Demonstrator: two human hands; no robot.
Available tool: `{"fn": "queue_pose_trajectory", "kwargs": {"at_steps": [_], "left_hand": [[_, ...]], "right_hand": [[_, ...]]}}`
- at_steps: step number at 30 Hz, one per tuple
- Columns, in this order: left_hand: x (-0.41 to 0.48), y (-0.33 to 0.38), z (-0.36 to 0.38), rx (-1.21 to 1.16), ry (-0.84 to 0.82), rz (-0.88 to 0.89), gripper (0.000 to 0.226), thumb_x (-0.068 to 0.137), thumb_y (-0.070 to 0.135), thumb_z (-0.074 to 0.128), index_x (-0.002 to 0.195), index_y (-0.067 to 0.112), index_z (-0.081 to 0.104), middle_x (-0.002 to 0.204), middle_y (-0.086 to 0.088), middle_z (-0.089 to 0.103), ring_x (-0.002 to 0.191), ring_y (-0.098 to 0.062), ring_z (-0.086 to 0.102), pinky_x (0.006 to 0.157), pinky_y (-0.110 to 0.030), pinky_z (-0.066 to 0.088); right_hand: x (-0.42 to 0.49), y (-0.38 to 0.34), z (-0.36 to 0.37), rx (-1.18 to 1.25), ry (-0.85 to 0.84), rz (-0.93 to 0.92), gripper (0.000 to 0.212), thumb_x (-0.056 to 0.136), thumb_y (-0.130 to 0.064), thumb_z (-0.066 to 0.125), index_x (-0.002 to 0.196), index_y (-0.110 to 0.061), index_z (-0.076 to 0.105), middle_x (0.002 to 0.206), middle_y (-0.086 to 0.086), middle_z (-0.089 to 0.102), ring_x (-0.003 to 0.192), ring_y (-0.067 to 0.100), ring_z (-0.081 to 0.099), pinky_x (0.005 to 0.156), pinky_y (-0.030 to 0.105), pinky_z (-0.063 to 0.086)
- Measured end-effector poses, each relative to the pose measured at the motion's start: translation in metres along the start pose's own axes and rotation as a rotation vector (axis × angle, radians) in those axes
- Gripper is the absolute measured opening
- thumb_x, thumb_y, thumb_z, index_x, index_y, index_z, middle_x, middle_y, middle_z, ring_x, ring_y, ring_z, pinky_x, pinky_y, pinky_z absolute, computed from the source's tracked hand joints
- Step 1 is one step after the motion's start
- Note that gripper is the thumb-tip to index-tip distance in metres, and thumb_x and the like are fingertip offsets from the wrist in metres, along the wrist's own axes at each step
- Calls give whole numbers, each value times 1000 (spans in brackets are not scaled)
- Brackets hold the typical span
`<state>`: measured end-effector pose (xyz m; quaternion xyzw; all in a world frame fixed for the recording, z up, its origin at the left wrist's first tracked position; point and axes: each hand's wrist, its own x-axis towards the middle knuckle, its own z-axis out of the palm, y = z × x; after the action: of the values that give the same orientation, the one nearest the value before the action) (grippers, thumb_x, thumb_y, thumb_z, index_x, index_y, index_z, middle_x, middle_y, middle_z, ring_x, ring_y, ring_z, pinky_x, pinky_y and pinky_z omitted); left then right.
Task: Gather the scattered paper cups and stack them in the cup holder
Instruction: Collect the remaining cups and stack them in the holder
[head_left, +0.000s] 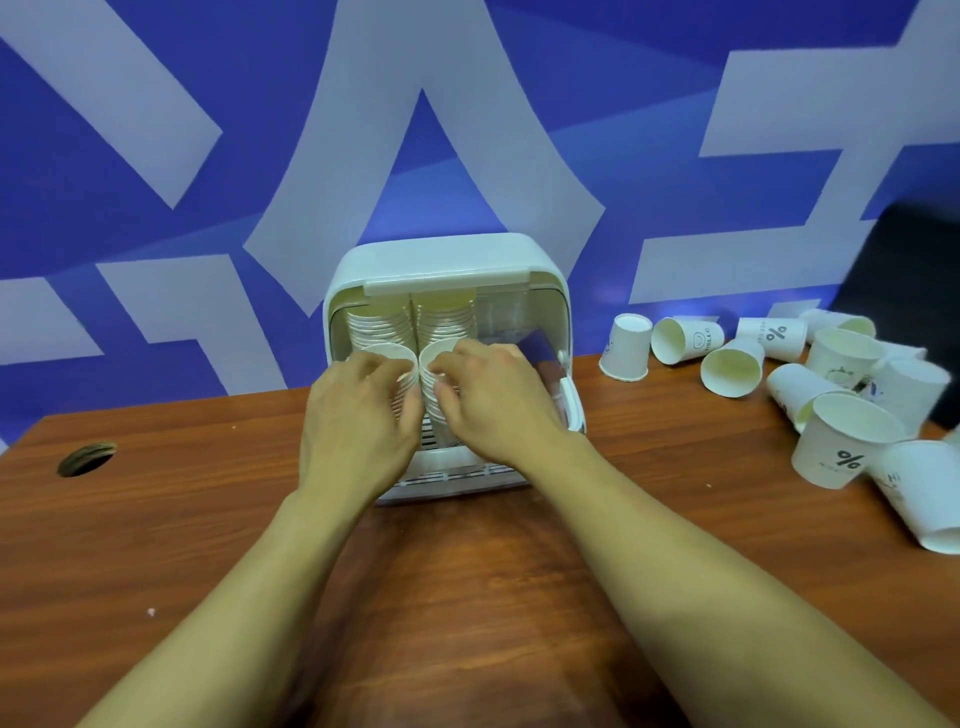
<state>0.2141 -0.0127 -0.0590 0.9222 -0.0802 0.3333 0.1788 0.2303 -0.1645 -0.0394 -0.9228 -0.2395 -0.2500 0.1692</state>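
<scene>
Gripping cup stacks inside the cup holder (447, 254) at frame centre, left hand (358, 421) fingers curled round left stack (388, 354), right hand (496, 402) fingers round right stack (432, 358), loose cups (847, 441) on worktop (182, 519), right.

A round hole (85, 458) is cut into the wooden table (182, 545) at 9 o'clock. A blue wall (78, 208) crossed by pale angular bands is seen at 12 o'clock, and a dark blurred object (917, 270) is glimpsed at 3 o'clock.

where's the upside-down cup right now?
Head view, right side of the table: the upside-down cup stands leftmost of the loose cups, just right of the cup holder.
</scene>
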Motion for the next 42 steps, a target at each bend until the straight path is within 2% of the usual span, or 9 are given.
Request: {"fn": "queue_pose_trajectory", "kwargs": {"at_steps": [3,9,14,22,27,31,35,38,42], "left_hand": [[-5,18,0,-41,125,46,36,86,29,59,120,18,65,119,-7,58,109,-30,52,95,-48,39],[-6,92,11,-310,229,246,32,82,21,62,114,15,66,114,-5,59,104,-27,53,88,-41,43],[-10,161,48,-494,91,281,26,84,19,61,109,14,68,106,-4,61,94,-26,55,82,-40,46],[-1,238,121,-647,-139,235,29,84,27,58,111,23,68,109,5,61,99,-16,60,83,-31,48],[11,269,183,-669,-354,196,27,85,23,61,111,25,67,116,5,60,103,-15,60,88,-36,48],[24,289,227,-659,-519,162,29,87,21,58,113,27,67,128,4,56,116,-17,54,100,-34,43],[34,302,257,-614,-557,129,30,92,21,52,117,29,68,135,6,52,125,-14,47,101,-28,38],[35,310,270,-519,-584,151,31,93,26,50,120,29,66,141,4,49,128,-19,45,101,-36,39],[34,313,277,-381,-573,221,30,91,31,52,118,30,66,130,4,57,120,-23,51,94,-41,41]], "right_hand": [[-13,3,-16,36,153,32,25,89,-26,61,108,-13,69,101,5,64,90,27,60,88,40,43],[-53,44,-60,44,364,185,18,84,-16,65,101,-10,69,95,7,64,86,29,60,76,43,48],[-91,90,-87,-38,443,344,19,84,-15,66,102,-10,70,98,6,66,89,28,62,78,39,49],[-143,161,-110,-183,527,569,21,81,-14,66,102,-13,69,98,6,65,93,30,60,81,45,49],[-169,191,-108,-256,489,696,25,80,-16,69,104,-12,68,101,7,64,96,31,57,84,43,43],[-176,199,-103,-292,357,740,23,79,-24,70,102,-18,67,106,2,61,103,26,55,86,38,37],[-179,208,-95,-322,244,768,25,80,-30,68,104,-22,67,111,-1,61,106,23,54,90,37,34],[-180,214,-90,-375,144,779,32,83,-36,63,112,-25,65,112,-3,60,106,21,52,92,35,31],[-181,219,-86,-407,57,775,28,85,-40,57,110,-30,63,108,-7,61,102,19,53,95,34,26]]}}
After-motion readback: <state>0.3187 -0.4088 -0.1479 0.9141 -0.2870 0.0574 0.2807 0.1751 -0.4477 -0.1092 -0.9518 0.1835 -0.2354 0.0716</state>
